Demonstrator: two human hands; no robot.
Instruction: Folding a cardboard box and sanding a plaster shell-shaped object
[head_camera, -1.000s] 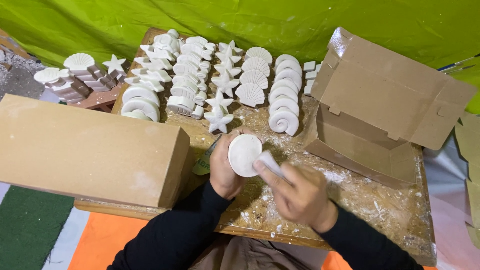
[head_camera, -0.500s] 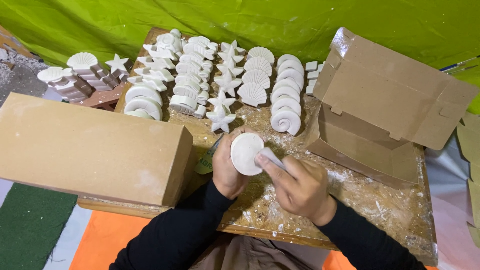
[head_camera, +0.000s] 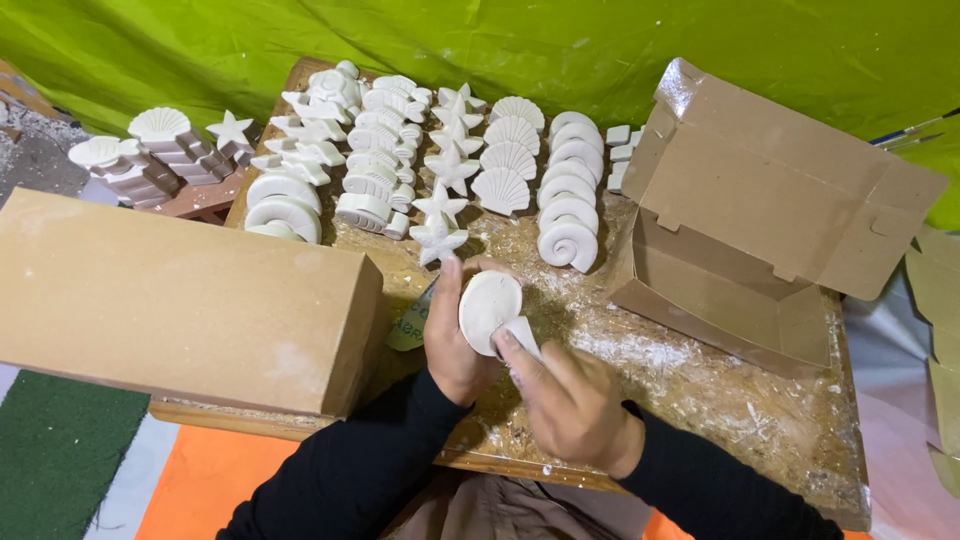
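White plaster, round and flat: the white round plaster disc stands on edge in my left hand, above the front middle of the dusty wooden counter. The fingers of my left hand are closed around its left rim and back, thumb side toward me. My right hand sits just beside it, lower right; its fingers are pinched on a small white sanding block, which touches the lower right edge of the disc. Both sleeves are black.

Counter surface: covered with white dust and flecks, heaviest to the right of my hands.

Behind the disc, rows of white plaster castings run to the far edge. White plaster starfish lie nearest, just beyond my left hand. White plaster scallop shells stand to their right. White plaster spiral shells form the next row right. White arched plaster pieces occupy the left rows.

Left: a closed long brown cardboard box lies on the counter's left end, near my left forearm. Beyond it, more stacked white castings rest on a separate low surface.

Right: an open brown cardboard box stands with its lid raised, well apart from my hands.

A green sheet backs the whole area. Orange fabric shows below the counter's front edge.
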